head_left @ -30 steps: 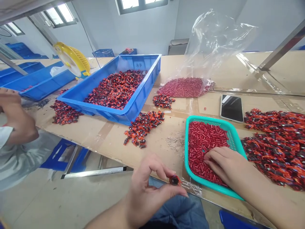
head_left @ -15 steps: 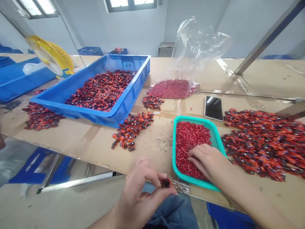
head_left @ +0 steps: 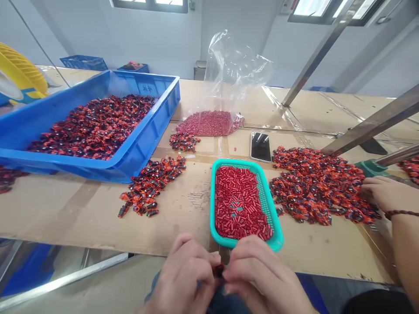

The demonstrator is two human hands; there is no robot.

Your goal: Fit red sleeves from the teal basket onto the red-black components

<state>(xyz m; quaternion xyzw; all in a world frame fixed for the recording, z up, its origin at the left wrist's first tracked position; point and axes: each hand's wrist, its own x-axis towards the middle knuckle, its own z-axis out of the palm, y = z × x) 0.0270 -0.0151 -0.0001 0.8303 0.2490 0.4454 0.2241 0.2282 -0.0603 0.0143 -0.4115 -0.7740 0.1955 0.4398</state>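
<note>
My left hand [head_left: 191, 272] pinches a small black and red piece [head_left: 218, 270] at the table's front edge. My right hand [head_left: 258, 270] meets it from the right, its fingers closed at the piece; whatever they hold is too small to make out. Just beyond both hands is a green basket [head_left: 213, 205] of short red tubes [head_left: 235, 187]. To its left lies a small pile of black and orange pieces [head_left: 153, 181], and to its right a larger pile [head_left: 314, 185] of the same kind.
A large blue tray [head_left: 131, 161] of similar pieces stands at the left. Behind the basket are a clear bag [head_left: 212, 122] of red tubes and a phone [head_left: 261, 147]. Another person's hand [head_left: 388, 196] touches the right pile. Metal bars [head_left: 321, 52] rise at the right.
My right hand has left the green basket and come to the piece in my left hand. The view has turned right, bringing another person's hand into sight.
</note>
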